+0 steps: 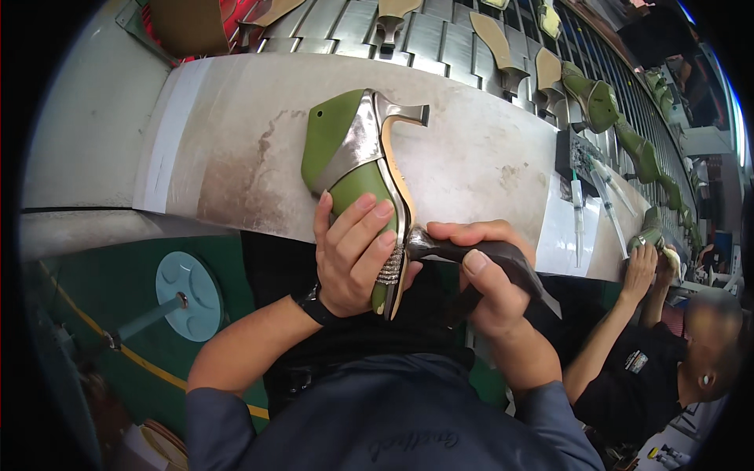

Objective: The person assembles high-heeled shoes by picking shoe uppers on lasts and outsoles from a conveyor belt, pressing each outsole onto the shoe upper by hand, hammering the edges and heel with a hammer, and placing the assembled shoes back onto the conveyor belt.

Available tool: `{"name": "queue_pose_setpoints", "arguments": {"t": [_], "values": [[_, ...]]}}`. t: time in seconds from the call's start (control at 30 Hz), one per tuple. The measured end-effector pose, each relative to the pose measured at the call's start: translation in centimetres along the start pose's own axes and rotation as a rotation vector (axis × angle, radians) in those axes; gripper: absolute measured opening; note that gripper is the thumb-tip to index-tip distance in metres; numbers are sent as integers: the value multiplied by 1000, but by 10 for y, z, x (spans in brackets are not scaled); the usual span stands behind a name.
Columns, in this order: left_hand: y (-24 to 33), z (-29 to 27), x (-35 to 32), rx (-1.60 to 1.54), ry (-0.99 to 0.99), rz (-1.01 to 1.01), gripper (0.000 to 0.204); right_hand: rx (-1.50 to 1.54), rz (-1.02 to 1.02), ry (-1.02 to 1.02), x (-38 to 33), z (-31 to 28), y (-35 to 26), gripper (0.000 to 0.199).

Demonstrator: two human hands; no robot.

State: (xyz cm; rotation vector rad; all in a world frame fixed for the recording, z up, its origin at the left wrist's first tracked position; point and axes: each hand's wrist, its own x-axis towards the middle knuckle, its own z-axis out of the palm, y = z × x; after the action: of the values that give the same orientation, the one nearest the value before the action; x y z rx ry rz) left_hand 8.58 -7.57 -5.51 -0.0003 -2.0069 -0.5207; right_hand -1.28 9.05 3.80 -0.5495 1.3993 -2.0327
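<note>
A silver high-heeled shoe (358, 145) on a green last lies tilted on its side, its heel pointing right and its toe toward me. My left hand (352, 255) is wrapped round its front part, near a sparkling strap. Gripped in my right hand (499, 279) is a dark metal shoemaker's hammer (514, 263). The rounded face of its head touches or nearly touches the sole edge beside the strap. Part of the hammer is hidden by my fingers.
Beyond the stained worktable (259, 102) runs a slatted metal conveyor (448, 49) carrying soles with heels and green lasts. Syringes (578, 216) lean from a dark block (577, 157) at right. A co-worker (644, 369) handles another shoe there. A light-blue round-based stand (188, 294) is on the left floor.
</note>
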Motion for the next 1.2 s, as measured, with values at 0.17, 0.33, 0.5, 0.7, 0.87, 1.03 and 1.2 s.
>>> {"name": "queue_pose_setpoints", "arguments": {"t": [0.17,0.33,0.5,0.7,0.87,1.03,1.2], "values": [[-1,1,1,-2,-3,2,52,-280,-28,-151,18,5,-27,21],[-2,1,-1,-3,13,-22,50,-345,-71,-203,17,8,-28,22],[-2,-2,2,-31,5,-34,44,-544,-137,-222,12,17,-41,23],[-10,-3,-5,-12,12,6,39,-696,-253,-333,1,29,-40,24],[-6,-9,0,-13,-83,9,72,-775,-248,-461,-38,32,-27,28],[-8,-12,-1,-21,-97,28,76,-741,-16,-515,-51,24,-24,26],[-9,-5,-3,-5,-51,14,55,-562,-155,-215,-18,27,-34,32]]}}
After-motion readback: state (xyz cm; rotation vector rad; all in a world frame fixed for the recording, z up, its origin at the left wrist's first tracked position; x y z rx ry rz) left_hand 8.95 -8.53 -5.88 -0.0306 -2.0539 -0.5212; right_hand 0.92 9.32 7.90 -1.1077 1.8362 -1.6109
